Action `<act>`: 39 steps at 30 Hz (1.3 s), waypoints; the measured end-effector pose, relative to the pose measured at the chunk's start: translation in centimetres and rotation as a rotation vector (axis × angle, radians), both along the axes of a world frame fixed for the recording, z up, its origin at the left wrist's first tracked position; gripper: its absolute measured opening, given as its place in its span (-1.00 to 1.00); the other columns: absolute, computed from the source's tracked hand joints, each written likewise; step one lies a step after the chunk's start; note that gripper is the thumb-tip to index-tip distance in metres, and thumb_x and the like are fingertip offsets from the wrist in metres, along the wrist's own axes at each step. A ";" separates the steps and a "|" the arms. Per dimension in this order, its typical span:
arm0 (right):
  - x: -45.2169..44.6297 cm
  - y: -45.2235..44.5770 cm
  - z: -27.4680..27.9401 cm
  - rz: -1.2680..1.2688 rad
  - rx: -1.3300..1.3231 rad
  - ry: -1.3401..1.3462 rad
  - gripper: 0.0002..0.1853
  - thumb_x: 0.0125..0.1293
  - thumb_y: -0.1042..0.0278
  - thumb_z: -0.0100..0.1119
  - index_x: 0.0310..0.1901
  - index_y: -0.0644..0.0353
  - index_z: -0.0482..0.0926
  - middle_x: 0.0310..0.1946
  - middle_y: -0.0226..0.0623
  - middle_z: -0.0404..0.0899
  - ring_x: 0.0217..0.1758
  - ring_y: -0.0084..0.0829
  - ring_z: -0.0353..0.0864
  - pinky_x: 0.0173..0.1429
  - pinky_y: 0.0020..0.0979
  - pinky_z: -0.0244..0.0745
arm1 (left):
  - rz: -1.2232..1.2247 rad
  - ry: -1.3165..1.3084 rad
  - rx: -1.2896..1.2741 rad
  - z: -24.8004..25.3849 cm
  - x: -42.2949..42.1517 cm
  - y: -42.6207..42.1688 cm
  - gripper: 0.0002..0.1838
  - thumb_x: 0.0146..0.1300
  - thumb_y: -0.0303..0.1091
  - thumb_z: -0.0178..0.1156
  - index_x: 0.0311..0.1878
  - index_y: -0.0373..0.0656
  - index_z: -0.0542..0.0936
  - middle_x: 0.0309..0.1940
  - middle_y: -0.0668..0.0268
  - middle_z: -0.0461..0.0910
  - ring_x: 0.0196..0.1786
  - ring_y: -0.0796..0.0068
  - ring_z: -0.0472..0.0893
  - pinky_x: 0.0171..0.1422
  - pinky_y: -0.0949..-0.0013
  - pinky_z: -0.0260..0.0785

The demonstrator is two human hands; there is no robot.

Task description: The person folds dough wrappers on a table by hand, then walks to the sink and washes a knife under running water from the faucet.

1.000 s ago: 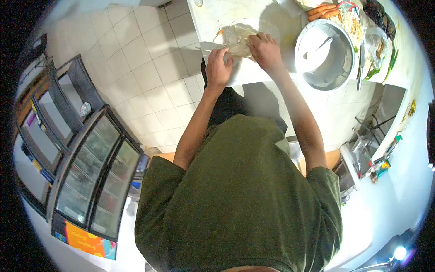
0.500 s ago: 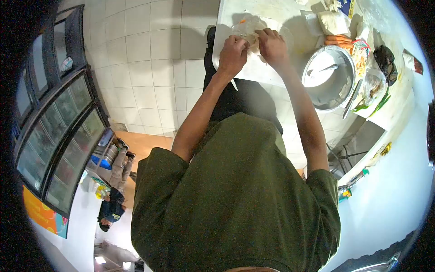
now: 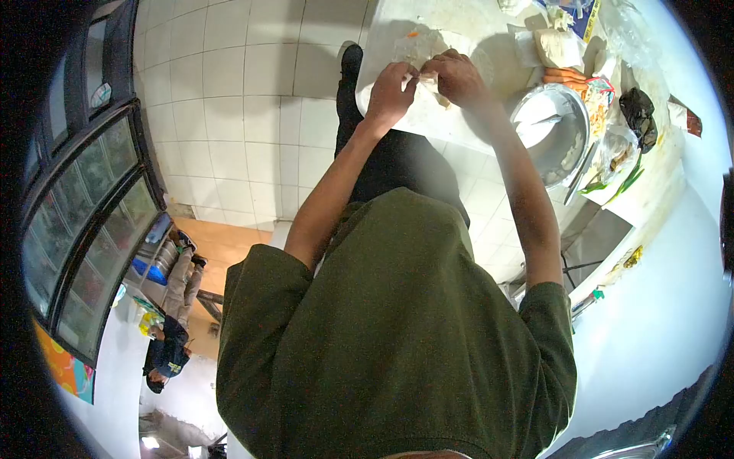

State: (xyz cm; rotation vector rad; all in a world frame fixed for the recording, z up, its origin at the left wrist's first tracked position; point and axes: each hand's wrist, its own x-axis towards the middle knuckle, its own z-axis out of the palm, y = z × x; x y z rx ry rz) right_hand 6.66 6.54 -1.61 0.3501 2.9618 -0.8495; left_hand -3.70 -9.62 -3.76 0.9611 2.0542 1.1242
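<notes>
Both hands meet over a thin, whitish, see-through wrapper (image 3: 419,47) lying near the corner of the white table. My left hand (image 3: 391,96) has its fingers pinched at the wrapper's near edge. Close beside it, my right hand (image 3: 456,79) is bent over, its thumb and fingers pinching the same wrapper. The fingertips of the two hands almost touch. A small orange piece (image 3: 413,34) shows at the wrapper's far side. What lies under the fingers is largely hidden.
Right of my hands stands a metal bowl (image 3: 579,157) with a spoon (image 3: 544,121) inside. Around it are carrots (image 3: 564,74), a white packet (image 3: 556,48), a knife (image 3: 582,174), a black plastic bag (image 3: 638,118) and green stalks (image 3: 631,180). Another person (image 3: 168,344) is far left.
My right fingertips have come down and left, closer to my left fingertips. Both hands stay at the wrapper. The whole view has shifted slightly.
</notes>
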 end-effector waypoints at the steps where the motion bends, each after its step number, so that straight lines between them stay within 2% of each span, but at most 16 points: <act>1: -0.2 0.3 0.0 -0.050 -0.087 -0.003 -0.77 0.10 0.55 0.15 -0.22 0.04 0.66 -0.13 -0.31 0.69 -0.01 -0.18 0.62 0.10 -0.18 0.53 | 0.035 -0.061 0.013 -0.4 0.1 0.2 -0.85 0.23 -0.45 0.28 -0.15 -0.22 0.59 -0.16 0.08 0.63 -0.10 0.17 0.64 0.07 0.20 0.47; 3: -0.6 0.7 0.1 -0.149 -0.263 -0.010 -0.78 0.13 0.53 0.15 -0.19 0.07 0.65 -0.16 -0.26 0.71 -0.10 -0.14 0.66 0.03 -0.16 0.56 | 0.102 -0.153 0.026 -0.5 0.2 0.6 -0.85 0.22 -0.46 0.29 -0.17 -0.25 0.58 -0.21 0.09 0.66 -0.17 0.23 0.68 0.00 0.25 0.50; 6: -0.5 1.7 -0.2 -0.181 -0.308 0.016 -0.76 0.18 0.51 0.14 -0.10 0.14 0.59 -0.19 -0.15 0.72 -0.22 -0.07 0.67 -0.04 -0.14 0.58 | 0.183 -0.227 0.023 0.2 0.4 1.3 -0.86 0.23 -0.46 0.30 -0.21 -0.28 0.56 -0.26 0.11 0.67 -0.22 0.29 0.70 -0.05 0.27 0.53; 8: -0.2 2.4 -1.6 -0.183 -0.351 0.063 -0.76 0.22 0.47 0.16 -0.05 0.15 0.56 -0.18 -0.11 0.69 -0.18 -0.08 0.66 -0.05 -0.15 0.58 | 0.222 -0.251 0.018 1.0 0.6 1.6 -0.86 0.25 -0.45 0.29 -0.23 -0.30 0.55 -0.27 0.12 0.67 -0.22 0.31 0.70 -0.03 0.25 0.54; 12: -0.2 3.5 -1.0 -0.305 -0.295 0.041 -0.73 0.25 0.42 0.23 -0.01 0.16 0.53 -0.16 -0.09 0.64 -0.14 -0.09 0.66 -0.04 -0.18 0.58 | 0.278 -0.452 0.126 0.5 1.7 1.6 -0.72 0.24 -0.43 0.33 -0.07 -0.29 0.49 -0.19 0.15 0.62 -0.12 0.34 0.67 0.04 0.25 0.56; 15: -0.4 4.3 -1.9 -0.305 -0.256 0.152 -0.69 0.24 0.42 0.27 0.02 0.15 0.51 -0.15 -0.09 0.60 -0.12 -0.10 0.66 -0.03 -0.21 0.58 | 0.321 -0.531 0.133 0.3 2.2 1.5 -0.56 0.21 -0.43 0.38 0.07 -0.31 0.41 -0.10 0.15 0.57 -0.04 0.35 0.64 0.08 0.30 0.55; 17: -0.7 5.0 -1.4 -0.322 -0.362 0.025 -0.64 0.21 0.44 0.30 0.05 0.16 0.48 -0.16 -0.04 0.60 -0.09 -0.11 0.66 -0.01 -0.20 0.56 | 0.321 -0.539 0.126 -0.3 2.4 1.7 -0.46 0.18 -0.45 0.40 0.15 -0.34 0.36 -0.05 0.14 0.55 -0.01 0.35 0.63 0.09 0.34 0.54; 19: -1.3 4.7 0.0 -0.350 -0.431 -0.109 -0.66 0.22 0.40 0.30 0.03 0.16 0.51 -0.14 -0.04 0.60 -0.06 -0.11 0.65 -0.01 -0.20 0.56 | 0.304 -0.688 0.143 -0.7 2.7 1.3 -0.48 0.18 -0.47 0.40 0.14 -0.38 0.39 -0.06 0.15 0.57 -0.04 0.38 0.64 0.08 0.36 0.54; 22: -1.5 5.2 -1.0 -0.296 -0.361 -0.203 -0.69 0.28 0.34 0.29 0.03 0.18 0.55 -0.20 -0.20 0.62 -0.13 -0.29 0.62 -0.09 -0.31 0.53 | 0.198 -0.798 0.069 -1.2 1.6 1.5 -0.52 0.14 -0.50 0.41 0.09 -0.41 0.44 -0.09 0.17 0.56 -0.10 0.45 0.62 0.00 0.42 0.53; 23: -1.6 5.8 -1.3 -0.266 -0.333 -0.220 -0.72 0.28 0.33 0.27 0.00 0.18 0.57 -0.20 -0.21 0.63 -0.14 -0.29 0.62 -0.09 -0.30 0.52 | 0.147 -0.819 0.024 -1.4 1.3 1.8 -0.53 0.12 -0.51 0.41 0.06 -0.41 0.46 -0.09 0.19 0.56 -0.13 0.48 0.62 -0.05 0.44 0.52; 24: -1.6 6.1 -1.3 -0.236 -0.309 -0.240 -0.74 0.29 0.33 0.26 -0.03 0.19 0.59 -0.20 -0.22 0.63 -0.14 -0.29 0.62 -0.09 -0.30 0.52 | 0.158 -0.769 0.039 -1.5 1.3 1.9 -0.60 0.15 -0.51 0.39 0.01 -0.42 0.50 -0.15 0.18 0.58 -0.18 0.47 0.64 -0.01 0.44 0.55; 27: -1.4 6.9 -0.2 -0.257 -0.361 -0.263 -0.78 0.29 0.34 0.24 -0.08 0.20 0.61 -0.21 -0.24 0.64 -0.15 -0.31 0.61 -0.07 -0.29 0.52 | 0.140 -0.645 0.082 -2.1 1.5 1.9 -0.61 0.18 -0.52 0.35 0.04 -0.43 0.48 -0.16 0.14 0.59 -0.13 0.42 0.66 0.06 0.41 0.57; 31: -0.5 8.1 1.1 -0.191 -0.432 -0.263 -0.79 0.25 0.31 0.26 -0.12 0.17 0.63 -0.16 -0.16 0.67 -0.14 -0.21 0.69 -0.04 -0.27 0.59 | 0.068 -0.614 0.082 -0.5 1.0 2.0 -0.61 0.20 -0.50 0.35 0.06 -0.38 0.49 -0.04 0.08 0.57 0.03 0.34 0.64 0.19 0.32 0.55; 33: 0.1 7.9 1.5 -0.217 -0.434 -0.288 -0.81 0.28 0.31 0.23 -0.12 0.16 0.63 -0.18 -0.20 0.69 -0.18 -0.20 0.70 -0.06 -0.24 0.59 | 0.058 -0.603 0.073 0.3 0.9 2.4 -0.60 0.21 -0.47 0.37 0.08 -0.35 0.49 0.03 0.09 0.56 0.14 0.32 0.59 0.25 0.29 0.52; 36: 1.1 7.3 2.0 -0.174 -0.452 -0.232 -0.82 0.29 0.34 0.21 -0.11 0.16 0.62 -0.15 -0.17 0.68 -0.17 -0.17 0.69 -0.04 -0.20 0.59 | 0.073 -0.413 0.061 0.9 1.2 3.4 -0.53 0.19 -0.39 0.41 0.13 -0.33 0.51 0.04 0.08 0.56 0.18 0.25 0.57 0.27 0.24 0.49; 39: 2.3 6.5 4.2 -0.223 -0.404 -0.134 -0.80 0.29 0.35 0.23 -0.08 0.18 0.61 -0.11 -0.14 0.67 -0.15 -0.13 0.68 -0.02 -0.18 0.58 | -0.072 -0.194 -0.052 0.9 1.1 4.1 -0.47 0.16 -0.28 0.44 0.14 -0.30 0.53 0.06 0.04 0.55 0.18 0.17 0.57 0.30 0.19 0.43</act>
